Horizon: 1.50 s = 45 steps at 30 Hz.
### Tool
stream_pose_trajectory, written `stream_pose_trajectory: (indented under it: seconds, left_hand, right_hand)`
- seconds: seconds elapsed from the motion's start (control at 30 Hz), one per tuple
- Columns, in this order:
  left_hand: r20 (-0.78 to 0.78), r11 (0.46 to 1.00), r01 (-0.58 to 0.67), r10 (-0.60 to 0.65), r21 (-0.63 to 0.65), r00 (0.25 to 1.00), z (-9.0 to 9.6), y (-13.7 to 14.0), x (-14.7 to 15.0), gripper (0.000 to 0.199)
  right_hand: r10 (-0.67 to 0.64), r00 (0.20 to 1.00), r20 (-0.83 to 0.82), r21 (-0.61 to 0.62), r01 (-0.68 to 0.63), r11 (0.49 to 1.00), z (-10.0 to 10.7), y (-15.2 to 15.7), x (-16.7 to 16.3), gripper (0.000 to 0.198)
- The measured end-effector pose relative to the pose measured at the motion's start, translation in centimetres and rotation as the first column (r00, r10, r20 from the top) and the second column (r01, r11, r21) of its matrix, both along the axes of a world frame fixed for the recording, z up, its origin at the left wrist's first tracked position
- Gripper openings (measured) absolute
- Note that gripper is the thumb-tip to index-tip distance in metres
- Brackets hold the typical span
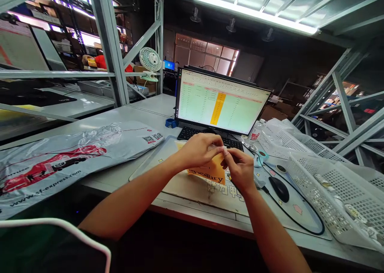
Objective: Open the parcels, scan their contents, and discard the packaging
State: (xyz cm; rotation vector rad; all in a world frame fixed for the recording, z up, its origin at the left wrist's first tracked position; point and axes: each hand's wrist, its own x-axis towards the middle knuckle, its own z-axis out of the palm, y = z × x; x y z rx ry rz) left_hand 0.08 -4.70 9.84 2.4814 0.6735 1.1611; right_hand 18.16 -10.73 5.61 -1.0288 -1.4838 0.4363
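White cord (45,221) nearest, left hand (200,149) and right hand (241,168) pinch something over "beauty" packet (210,176).

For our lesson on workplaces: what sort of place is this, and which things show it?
Probably a parcel-packing workstation: an sf-express bag lies left of a monitor showing a spreadsheet, and a perforated basket holds small items.

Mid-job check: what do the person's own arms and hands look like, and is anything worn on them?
The left hand and right hand are bare, with no gloves or wristwear showing. The left forearm and right forearm are uncovered. Dark green clothing shows at lower left, with a curved white band, trim or cord unclear.
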Motion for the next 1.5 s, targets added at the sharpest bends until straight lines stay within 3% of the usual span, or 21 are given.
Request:
stream_pose_trajectory:
  seconds: [0.17, 0.3, 0.37, 0.43, 0.5, 0.57, 0.63, 0.77, 0.9, 1.03, 1.2, 1.33, 1.5]
  left_hand:
    - [-0.037, 0.996, -0.091, 0.09, -0.024, 0.995, 0.2, 1.5, -3.2, 0.019]
    - [0.128, 0.96, 0.013, 0.025, -0.281, 0.991, -1.8, 3.7, -7.0, 0.027]
    - [0.198, 0.923, -0.035, 0.119, -0.384, 0.973, -3.6, 5.3, -7.9, 0.032]
    - [0.102, 0.876, -0.244, 0.311, -0.416, 0.945, -6.0, 7.2, -7.9, 0.034]
    - [-0.073, 0.812, -0.44, 0.449, -0.383, 0.891, -8.7, 9.3, -7.5, 0.03]
    - [-0.191, 0.775, -0.526, 0.491, -0.35, 0.85, -11.3, 11.0, -6.9, 0.02]
    - [-0.253, 0.76, -0.565, 0.506, -0.321, 0.824, -13.4, 12.0, -6.2, 0.016]
    - [-0.309, 0.801, -0.571, 0.505, -0.179, 0.806, -16.0, 11.7, -3.7, 0.021]
    - [-0.353, 0.883, -0.463, 0.41, -0.08, 0.841, -17.0, 10.3, 0.2, 0.02]
    - [-0.346, 0.905, -0.426, 0.396, -0.011, 0.85, -15.7, 11.9, 1.8, 0.021]
    - [-0.318, 0.83, -0.557, 0.538, 0.038, 0.781, -13.9, 17.6, 0.0, 0.028]
    - [-0.317, 0.777, -0.628, 0.607, 0.044, 0.729, -15.8, 19.7, -1.0, 0.041]
    - [-0.379, 0.8, -0.598, 0.57, 0.051, 0.729, -18.5, 20.1, -1.4, 0.058]
  right_hand:
    - [-0.089, 0.967, -0.237, -0.008, 0.09, 0.996, 0.2, -0.4, 2.3, 0.027]
    - [-0.076, 0.924, -0.375, -0.111, 0.037, 0.993, -0.1, -0.8, 5.5, 0.027]
    - [-0.122, 0.929, -0.348, -0.111, 0.088, 0.99, -0.7, -0.6, 7.6, 0.028]
    - [-0.257, 0.949, -0.182, -0.069, 0.248, 0.966, -2.1, -0.2, 10.6, 0.031]
    - [-0.428, 0.898, 0.101, 0.014, 0.428, 0.903, -4.5, 0.2, 14.6, 0.038]
    - [-0.551, 0.749, 0.367, 0.123, 0.548, 0.827, -7.6, 0.3, 19.4, 0.046]
    - [-0.587, 0.598, 0.546, 0.196, 0.59, 0.783, -10.9, 0.1, 24.0, 0.053]
    - [-0.544, 0.424, 0.724, 0.211, 0.614, 0.76, -16.3, -0.6, 30.1, 0.062]
    - [-0.555, 0.319, 0.768, 0.221, 0.681, 0.698, -18.1, -0.7, 32.4, 0.062]
    - [-0.527, 0.308, 0.792, 0.223, 0.658, 0.719, -18.2, -1.0, 34.1, 0.06]
    - [-0.514, 0.377, 0.77, 0.229, 0.589, 0.775, -19.0, -2.3, 35.3, 0.057]
    - [-0.525, 0.392, 0.756, 0.25, 0.568, 0.784, -19.4, -2.8, 35.4, 0.053]
    - [-0.522, 0.374, 0.767, 0.256, 0.567, 0.783, -19.4, -3.3, 35.5, 0.051]
